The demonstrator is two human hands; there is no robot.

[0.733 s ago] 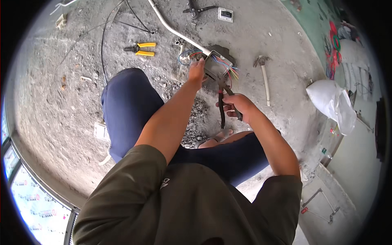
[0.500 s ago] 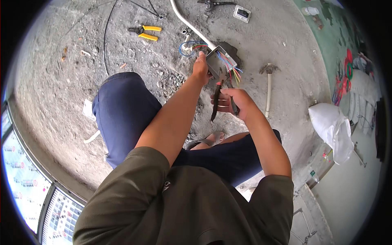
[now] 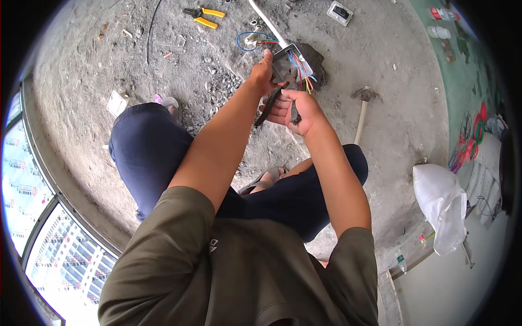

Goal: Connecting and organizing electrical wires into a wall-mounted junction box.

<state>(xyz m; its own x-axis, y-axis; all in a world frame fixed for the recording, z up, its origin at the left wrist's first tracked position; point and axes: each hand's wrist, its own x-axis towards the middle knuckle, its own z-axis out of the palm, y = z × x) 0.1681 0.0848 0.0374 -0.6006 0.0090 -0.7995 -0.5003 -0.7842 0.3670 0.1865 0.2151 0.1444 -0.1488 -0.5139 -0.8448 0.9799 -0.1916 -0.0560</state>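
My left hand (image 3: 262, 73) grips the left side of a grey metal junction box (image 3: 282, 68), which has blue, red and yellow wires (image 3: 305, 79) spilling from its right side. My right hand (image 3: 298, 113) holds dark-handled pliers (image 3: 267, 107) at a slant just below the box, with some fingers spread along the handles. The plier jaws are close to the box's lower edge and the wires; whether they grip anything I cannot make out. A white conduit (image 3: 265, 17) runs into the box from above, and looped blue wire (image 3: 239, 42) lies left of it.
Yellow-handled pliers (image 3: 208, 19) lie at upper left, and a white switch piece (image 3: 339, 13) at the top. A hammer (image 3: 360, 118) lies right of my hands, beside a white sack (image 3: 437, 190) farther right. My knees frame the gritty floor (image 3: 179, 65); a window (image 3: 24, 185) stands at left.
Both hands have moved farther from my body. The right hand and pliers have come up closer to the box, and the pliers have tilted from upright to slanting. The view has shifted.
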